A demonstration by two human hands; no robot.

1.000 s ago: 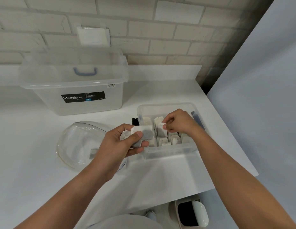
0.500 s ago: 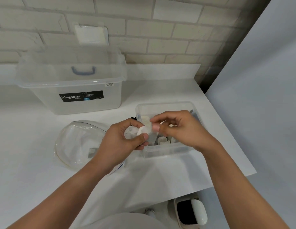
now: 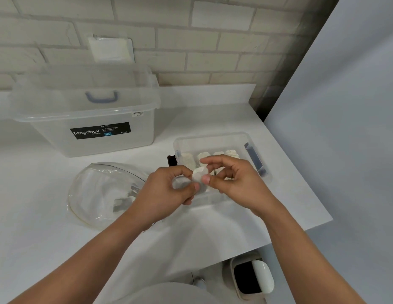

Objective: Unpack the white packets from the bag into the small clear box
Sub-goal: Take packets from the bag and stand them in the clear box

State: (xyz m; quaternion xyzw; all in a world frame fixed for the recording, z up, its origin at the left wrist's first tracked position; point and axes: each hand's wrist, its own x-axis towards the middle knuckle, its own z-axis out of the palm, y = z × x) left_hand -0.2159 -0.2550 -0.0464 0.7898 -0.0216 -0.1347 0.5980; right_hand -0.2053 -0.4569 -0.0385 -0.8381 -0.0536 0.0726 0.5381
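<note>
A small clear box [image 3: 213, 138] with several white packets standing in a row inside sits on the white counter, right of centre. Just in front of its left side, my left hand [image 3: 162, 189] holds white packets, thumb on top. My right hand [image 3: 232, 181] pinches one white packet [image 3: 200, 174] between thumb and forefinger, right against my left hand's fingers. A clear plastic bag [image 3: 99, 194] lies flat to the left, with a few packets still visible inside near my left wrist.
A large clear Megabox tub [image 3: 85, 119] with its lid leaning behind stands at the back left against the brick wall. The counter's right edge [image 3: 300, 178] runs close to the small box. A bin [image 3: 250, 277] stands on the floor below.
My right hand came out of the small box and moved left to my left hand, where it now pinches one packet. The packets in the box are uncovered again.
</note>
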